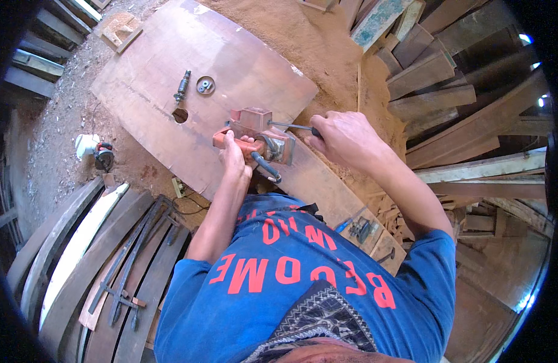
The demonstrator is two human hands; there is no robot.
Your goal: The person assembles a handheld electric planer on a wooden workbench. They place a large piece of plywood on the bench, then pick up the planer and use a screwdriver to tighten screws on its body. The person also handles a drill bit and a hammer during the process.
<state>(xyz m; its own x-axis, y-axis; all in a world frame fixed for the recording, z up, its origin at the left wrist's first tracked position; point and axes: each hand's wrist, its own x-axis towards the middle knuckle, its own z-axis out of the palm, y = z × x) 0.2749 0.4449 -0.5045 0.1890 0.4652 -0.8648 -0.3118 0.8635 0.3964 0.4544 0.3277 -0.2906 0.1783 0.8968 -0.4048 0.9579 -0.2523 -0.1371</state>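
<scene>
My left hand (232, 152) is wrapped around the orange handle of a power tool (250, 122) with a boxy, dusty metal housing, held above a wooden board. Its exact kind is hard to make out. A dark blue cord sleeve (265, 167) sticks out toward my body. In my right hand (345, 138) is a screwdriver (292, 126); its dark handle is mostly hidden by my fingers. The thin shaft points left, and its tip meets the tool's housing. Farther off on the board lie a metal spindle-like part (182, 86) and a round dish (206, 85) holding small metal parts.
The large wooden board (152, 66) has a hole (180, 115) in it. Sawdust (327, 48) covers the ground behind. Planks (436, 75) are stacked at right, curved boards (91, 254) with clamps (131, 266) at lower left. Another small tool (103, 156) sits at left.
</scene>
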